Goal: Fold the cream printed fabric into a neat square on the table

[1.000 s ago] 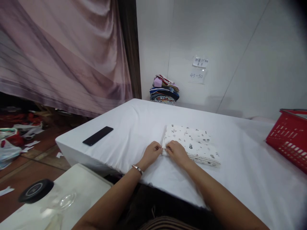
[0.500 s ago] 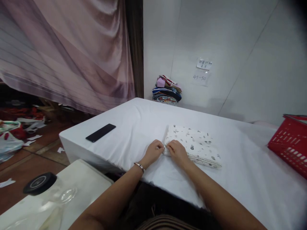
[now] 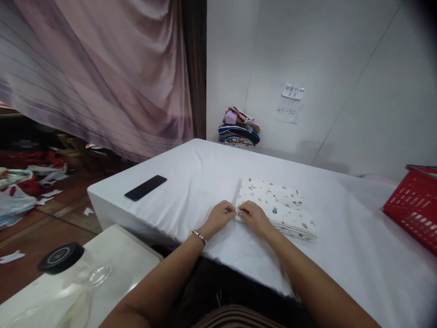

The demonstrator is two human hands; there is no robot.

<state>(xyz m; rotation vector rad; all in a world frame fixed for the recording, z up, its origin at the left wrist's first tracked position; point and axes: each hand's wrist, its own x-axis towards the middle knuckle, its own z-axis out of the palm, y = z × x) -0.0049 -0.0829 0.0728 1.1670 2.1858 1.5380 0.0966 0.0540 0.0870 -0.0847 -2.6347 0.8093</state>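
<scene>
A folded white cloth (image 3: 283, 205) with small grey and dark prints lies flat on the white-covered table (image 3: 177, 191), its stacked layers showing along the front edge. My left hand (image 3: 221, 215), a bracelet at its wrist, has its fingers pinched at the cloth's near left corner. My right hand (image 3: 252, 215) pinches the same corner from the other side, its thumb and fingers closed on the edge. The two hands nearly meet there. The fingertips partly hide the bit of cloth between them.
A black phone (image 3: 145, 187) lies on the table's left side. At the back wall sits a stack of folded fabrics (image 3: 239, 130). A red basket (image 3: 413, 207) stands at the right edge. Lower left, a white surface holds a jar with a black lid (image 3: 61, 258).
Both hands stay at the cloth's near left corner, with only slight finger movement. The whole view has shifted a little.
</scene>
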